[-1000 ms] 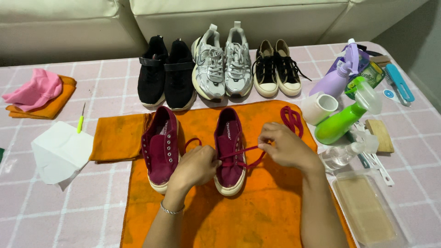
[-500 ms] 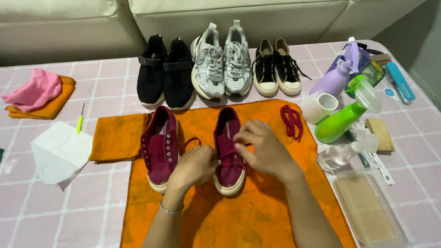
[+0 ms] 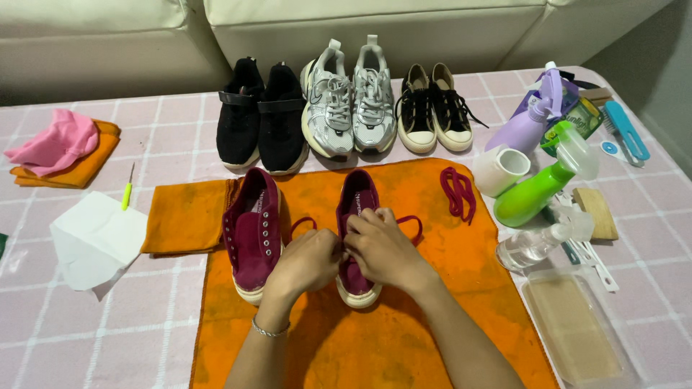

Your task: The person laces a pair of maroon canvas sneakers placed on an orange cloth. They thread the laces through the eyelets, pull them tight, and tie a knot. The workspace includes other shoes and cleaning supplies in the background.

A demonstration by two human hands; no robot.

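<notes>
Down at the centre of the frame, we see both hands meeting over the right-hand maroon sneaker (image 3: 358,209). Our left hand (image 3: 306,261) and right hand (image 3: 380,247) are curled with fingers pinched together on the maroon lace (image 3: 412,222), which loops out to either side of the shoe — whether the grip is tight we cannot tell.

As for progress, we judge the lacing to be partway: this shoe has lace running through it, while its mate, the left-hand maroon sneaker (image 3: 252,229), shows bare eyelets and no lace at all. A spare coiled maroon lace (image 3: 456,191) lies to the right on the orange towel (image 3: 404,346), untouched.

Across the upper middle stand three other pairs — black strap shoes (image 3: 261,119), grey-and-white running shoes (image 3: 349,101) and black canvas sneakers (image 3: 434,109).

At the right edge sit a green spray bottle (image 3: 537,191), a lilac spray bottle (image 3: 539,115), a white cup (image 3: 500,170), a clear bottle (image 3: 537,245), a blue brush (image 3: 626,130) and a clear plastic tray (image 3: 580,331). At the left lie a folded orange cloth (image 3: 187,216), white paper (image 3: 97,238) and a pink cloth (image 3: 54,140).

Everything rests on a pink checked tablecloth (image 3: 108,338), with a cream sofa (image 3: 360,25) along the top of the frame.
</notes>
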